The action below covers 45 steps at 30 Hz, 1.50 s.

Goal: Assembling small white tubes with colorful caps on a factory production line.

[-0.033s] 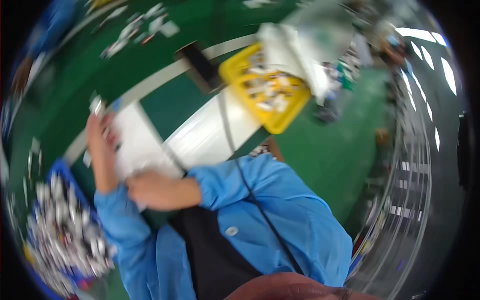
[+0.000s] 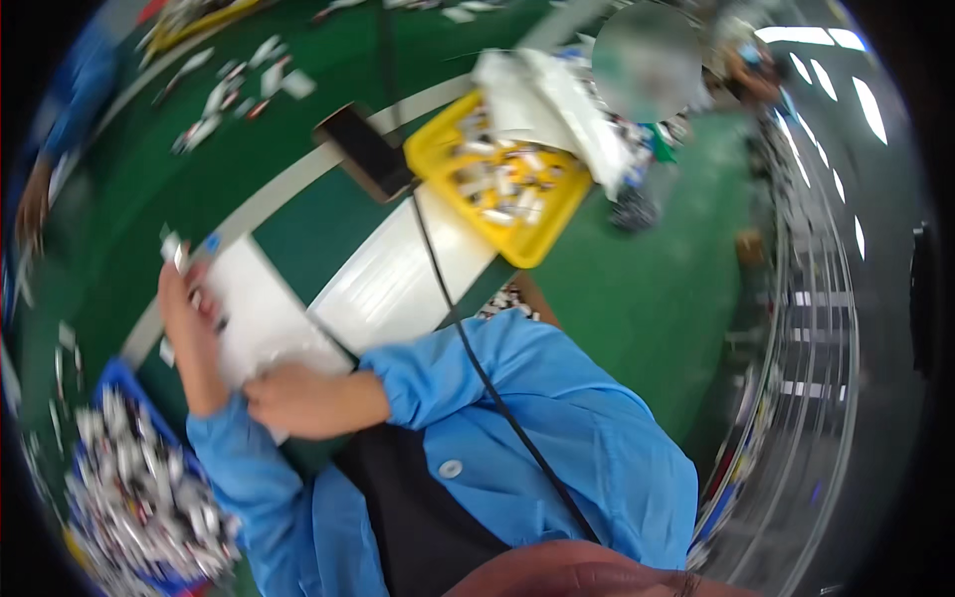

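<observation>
My left hand (image 2: 187,313) is over the left edge of a flat white board (image 2: 261,310), its fingers curled round several small white pieces with dark and reddish parts. One whitish piece (image 2: 173,247) sticks up past the fingertips. Blur hides the exact kind. My right hand (image 2: 303,400) is closed at the board's near edge, close to my left wrist. Its fingers are curled under, and anything in them is hidden. A blue bin (image 2: 121,376) heaped with similar white pieces stands beside my left forearm.
A yellow tray (image 2: 532,249) holds white pieces, with white bags (image 2: 587,129) over its far side. A dark open box (image 2: 366,149) stands beside it. A black cable (image 2: 438,269) hangs across the view. Loose pieces (image 2: 224,99) lie on the green table; another person's hand (image 2: 35,204) is at far left.
The whole view has shifted slightly, so the tray and box appear farther left. Both hands keep nearly the same pose over the board.
</observation>
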{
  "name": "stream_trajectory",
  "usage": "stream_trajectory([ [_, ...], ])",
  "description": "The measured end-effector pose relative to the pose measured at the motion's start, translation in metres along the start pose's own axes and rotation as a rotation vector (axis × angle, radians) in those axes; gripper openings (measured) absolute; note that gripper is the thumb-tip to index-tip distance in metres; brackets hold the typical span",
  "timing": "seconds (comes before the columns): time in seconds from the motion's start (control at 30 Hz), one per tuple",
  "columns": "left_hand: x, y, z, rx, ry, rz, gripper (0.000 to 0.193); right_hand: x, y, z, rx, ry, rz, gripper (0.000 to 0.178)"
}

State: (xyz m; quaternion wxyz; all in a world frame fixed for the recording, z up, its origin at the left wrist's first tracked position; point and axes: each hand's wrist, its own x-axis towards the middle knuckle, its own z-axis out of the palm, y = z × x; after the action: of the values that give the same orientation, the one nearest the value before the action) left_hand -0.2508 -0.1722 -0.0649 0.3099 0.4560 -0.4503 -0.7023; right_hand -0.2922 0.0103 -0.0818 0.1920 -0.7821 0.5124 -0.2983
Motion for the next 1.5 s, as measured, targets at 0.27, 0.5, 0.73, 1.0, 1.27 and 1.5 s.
stream_trajectory([
  [0.27,0.013,-0.009,-0.010,-0.069,-0.090,0.085,0.040,0.000,-0.008,-0.006,-0.115,0.097,0.141,0.022],
  [0.5,0.008,-0.007,-0.007,-0.104,-0.033,0.078,0.040,-0.001,-0.009,-0.002,-0.205,0.033,0.086,0.026],
  [0.73,0.010,-0.007,-0.005,-0.115,-0.043,0.067,0.040,0.008,0.014,-0.028,0.365,-0.097,0.088,0.014],
  [1.0,0.010,-0.007,-0.017,-0.447,-0.279,0.046,0.037,0.026,0.060,-0.107,0.816,0.524,0.180,0.020],
  [1.27,-0.010,-0.007,0.020,-0.980,-0.607,0.057,0.036,0.032,0.064,-0.099,0.393,0.636,0.107,0.031],
  [1.5,-0.011,-0.013,0.026,-0.557,-0.528,0.134,0.046,0.033,0.093,-0.071,0.514,0.817,0.217,0.042],
])
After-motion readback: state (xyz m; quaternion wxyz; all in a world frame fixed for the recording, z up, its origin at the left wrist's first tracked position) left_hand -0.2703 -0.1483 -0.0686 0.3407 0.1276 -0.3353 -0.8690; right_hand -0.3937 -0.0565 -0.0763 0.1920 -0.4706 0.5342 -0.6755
